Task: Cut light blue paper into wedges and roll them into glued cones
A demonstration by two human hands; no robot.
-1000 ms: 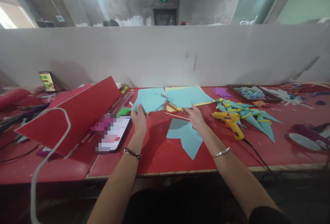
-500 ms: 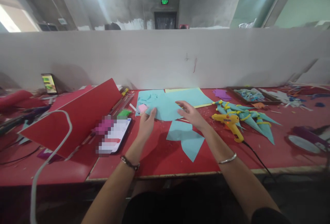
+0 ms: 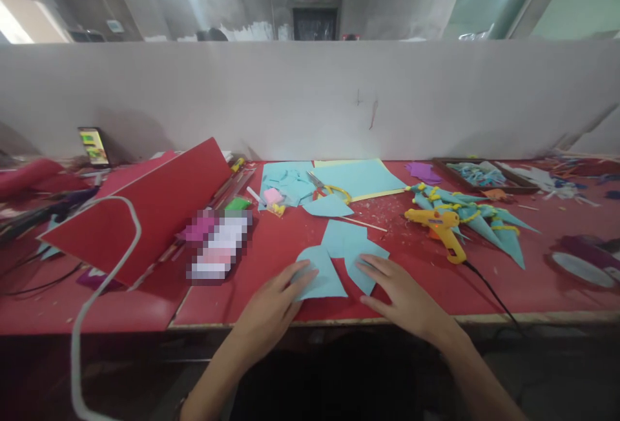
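Observation:
My left hand point(image 3: 271, 305) is low over the table, its outstretched fingers on the left edge of a light blue paper piece point(image 3: 325, 279) with a curved side. Opposite it, my right hand point(image 3: 404, 295) has its fingers spread on a second pointed blue piece point(image 3: 357, 269), thumb apart. Just beyond, another blue piece point(image 3: 343, 235) lies partly against these two. Farther back, a fan-like blue piece point(image 3: 332, 206) lies in front of scissors point(image 3: 334, 190) with yellow handles. A thin wooden stick point(image 3: 365, 223) rests beside it.
A yellow glue gun point(image 3: 438, 224) with a black cord lies right, before blue paper cones point(image 3: 477, 224) trimmed in yellow. Blue sheets point(image 3: 361, 177) lie behind. Leftward are a phone point(image 3: 220, 246), a propped red board point(image 3: 145, 214) and a white cable point(image 3: 77, 343). A tray point(image 3: 520, 183) holds scraps.
Both hands have come down and toward me. The curved blue paper has moved from above the back sheets to the table's near side, uncovering the scissors and fan-like piece. The view has tilted slightly downward.

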